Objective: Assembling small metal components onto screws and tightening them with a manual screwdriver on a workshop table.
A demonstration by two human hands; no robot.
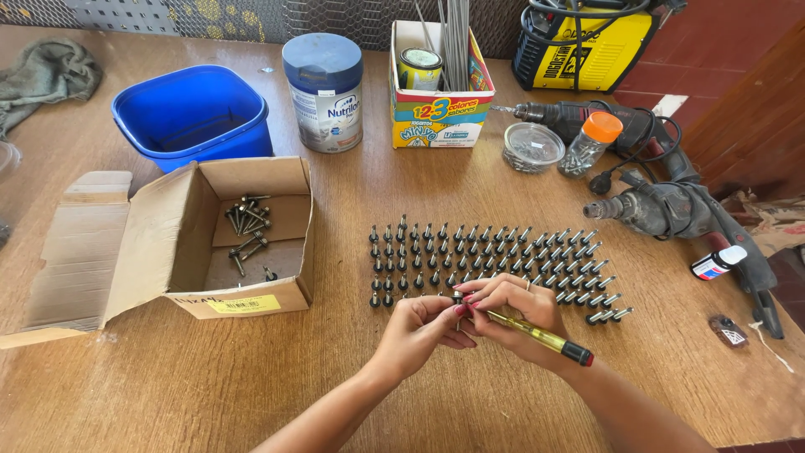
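Lower centre: left hand (419, 329) pinching small screw (457, 297), grip clamped; right hand (518, 312) gripping yellow screwdriver (537, 337). Screw likely light, stiff, slippery; pinching shank best.

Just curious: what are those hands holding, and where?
Right hand grips a yellow screwdriver around its shaft; left hand pinches a screw at the tip.

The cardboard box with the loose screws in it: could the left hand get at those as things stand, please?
Probably yes. The cardboard box lies on its side, its mouth open toward the left hand, with bare table between. But that hand is pinching a screw at the screwdriver tip.
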